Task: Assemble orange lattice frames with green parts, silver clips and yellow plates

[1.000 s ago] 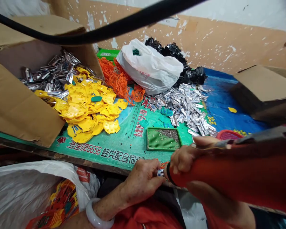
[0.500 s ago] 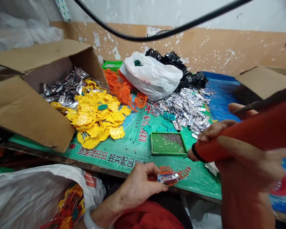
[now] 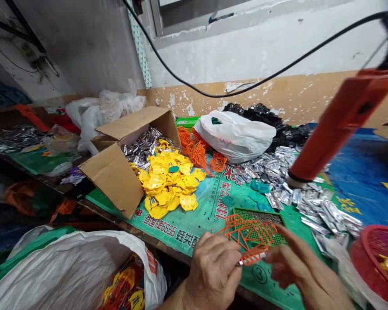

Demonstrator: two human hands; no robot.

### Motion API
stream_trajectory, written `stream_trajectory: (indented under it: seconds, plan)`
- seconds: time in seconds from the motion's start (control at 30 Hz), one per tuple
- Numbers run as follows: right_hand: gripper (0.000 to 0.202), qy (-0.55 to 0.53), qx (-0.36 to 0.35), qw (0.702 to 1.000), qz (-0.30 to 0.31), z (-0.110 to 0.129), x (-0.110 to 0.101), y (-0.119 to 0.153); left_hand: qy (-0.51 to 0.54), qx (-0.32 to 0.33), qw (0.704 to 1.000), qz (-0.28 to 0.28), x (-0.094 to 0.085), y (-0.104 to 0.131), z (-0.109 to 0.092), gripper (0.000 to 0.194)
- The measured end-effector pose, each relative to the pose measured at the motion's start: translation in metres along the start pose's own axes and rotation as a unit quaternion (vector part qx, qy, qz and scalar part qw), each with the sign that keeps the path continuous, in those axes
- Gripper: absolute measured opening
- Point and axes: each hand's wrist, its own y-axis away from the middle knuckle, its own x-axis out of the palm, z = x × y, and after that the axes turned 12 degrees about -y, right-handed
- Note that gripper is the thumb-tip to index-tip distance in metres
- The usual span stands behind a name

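My left hand (image 3: 215,269) is closed on an orange plastic lattice frame (image 3: 245,232) with a shiny metal clip (image 3: 261,255) along its lower edge. At the frame's right end is my right hand (image 3: 307,271), slightly blurred, its fingers apart. Whether a fingertip touches the clip I cannot tell. A red-orange electric screwdriver (image 3: 333,129) hangs tilted above the table, out of both hands. Behind the frame, partly hidden by it, lies a green mesh tray (image 3: 237,212) of small screws.
Yellow plastic plates (image 3: 168,181) spill from a cardboard box (image 3: 116,176). Metal clips (image 3: 323,211) are heaped at right, near a red basket (image 3: 365,245). A white bag (image 3: 236,133) lies behind. An open sack (image 3: 84,258) stands at lower left. A cable (image 3: 194,88) crosses above.
My right hand has let go of the screwdriver, which now hangs higher. That hand has come to the orange frame. My left hand has turned the frame over. The view has shifted.
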Motion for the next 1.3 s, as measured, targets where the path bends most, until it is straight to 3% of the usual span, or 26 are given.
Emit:
stream_trajectory:
  seconds: [0.03, 0.13, 0.27, 0.33, 0.4, 0.47, 0.53, 0.57, 0.6, 0.67, 0.7, 0.73, 0.8, 0.87, 0.97, 1.07, 1.2, 1.3]
  plan:
    - [0.026, -0.002, 0.031, 0.999, 0.014, 0.003, 0.012, 0.002, -0.027, 0.028, 0.999, 0.01, -0.001, 0.0, 0.0, 0.013]
    - [0.032, -0.053, 0.13, 0.989, 0.038, 0.009, 0.036, -0.001, -0.085, 0.071, 0.994, 0.024, -0.001, -0.001, -0.004, 0.017]
    - [0.035, -0.104, 0.149, 0.981, 0.072, 0.008, 0.038, -0.017, -0.066, 0.061, 0.996, 0.021, -0.003, 0.0, -0.011, 0.014]
    - [0.033, -0.121, 0.165, 0.975, 0.083, 0.007, 0.035, -0.023, -0.02, 0.052, 0.998, -0.011, -0.01, 0.0, -0.011, 0.019]
    - [0.029, -0.141, 0.189, 0.968, 0.083, 0.008, 0.033, -0.027, 0.018, 0.001, 0.997, -0.071, -0.019, -0.001, -0.006, 0.017]
    - [0.028, -0.153, 0.209, 0.962, 0.087, 0.01, 0.032, -0.027, 0.072, -0.139, 0.984, -0.086, -0.026, -0.005, 0.004, 0.007]
    - [0.027, -0.158, 0.219, 0.956, 0.11, 0.013, 0.033, -0.025, 0.207, -0.306, 0.929, -0.007, -0.028, -0.009, 0.013, 0.019]
    - [0.027, -0.159, 0.22, 0.953, 0.131, 0.014, 0.034, -0.023, 0.303, -0.361, 0.881, 0.05, -0.026, -0.009, 0.017, 0.028]
    - [0.027, -0.157, 0.217, 0.951, 0.157, 0.016, 0.035, -0.022, 0.404, -0.397, 0.822, 0.062, -0.022, -0.008, 0.019, 0.034]
    - [0.027, -0.138, 0.201, 0.947, 0.21, 0.017, 0.036, -0.02, 0.576, -0.434, 0.683, 0.121, -0.011, -0.005, 0.019, 0.039]
    - [0.027, -0.121, 0.193, 0.947, 0.229, 0.017, 0.037, -0.02, 0.623, -0.434, 0.631, 0.16, -0.004, -0.002, 0.017, 0.041]
    - [0.026, -0.101, 0.187, 0.947, 0.239, 0.017, 0.038, -0.02, 0.655, -0.424, 0.586, 0.219, 0.002, 0.0, 0.015, 0.044]
    - [0.025, -0.068, 0.186, 0.949, 0.244, 0.017, 0.041, -0.024, 0.699, -0.409, 0.529, 0.255, 0.014, 0.005, 0.011, 0.057]
    - [0.024, -0.047, 0.182, 0.953, 0.237, 0.019, 0.045, -0.03, 0.72, -0.394, 0.517, 0.243, 0.019, 0.008, 0.009, 0.064]
    - [0.029, -0.005, 0.161, 0.964, 0.209, 0.024, 0.05, -0.044, 0.728, -0.394, 0.521, 0.208, 0.016, 0.009, 0.012, 0.065]
    - [0.042, 0.017, 0.147, 0.968, 0.204, 0.031, 0.054, -0.064, 0.727, -0.424, 0.513, 0.17, 0.006, 0.008, 0.017, 0.057]
    - [0.043, 0.067, 0.096, 0.981, 0.155, 0.036, 0.065, -0.095, 0.707, -0.478, 0.515, 0.079, -0.004, 0.009, 0.023, 0.047]
    - [0.036, 0.115, 0.068, 0.979, 0.154, 0.037, 0.084, -0.122, 0.706, -0.5, 0.495, 0.079, -0.005, 0.01, 0.03, 0.05]
